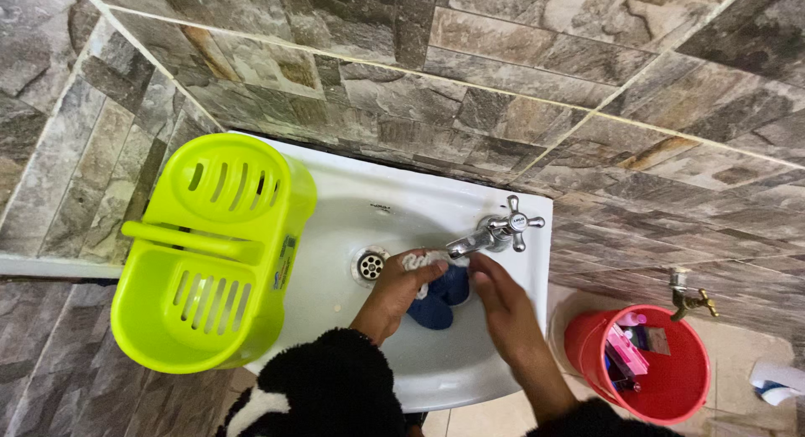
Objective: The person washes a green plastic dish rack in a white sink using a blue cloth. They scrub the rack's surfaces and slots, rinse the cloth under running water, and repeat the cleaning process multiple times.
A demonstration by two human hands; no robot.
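A white wall-hung basin [352,194] fills the middle of the view, with a lime-green slotted caddy [210,252] perched on its left rim and a red bucket [671,387] of small items on the floor to the right. In the bowl, just below the chrome cross-handle tap [495,234], lies a dark blue cloth [440,299]. The left hand [402,290] has closed its fingers on a pale soapy wad (cloth or lather, hard to tell) at the blue cloth's top edge, near the drain [370,265]. The right hand [499,299] rests half-open against the cloth's right side, gripping nothing clearly. Rubbing would go best with the cloth kept directly beneath the spout.
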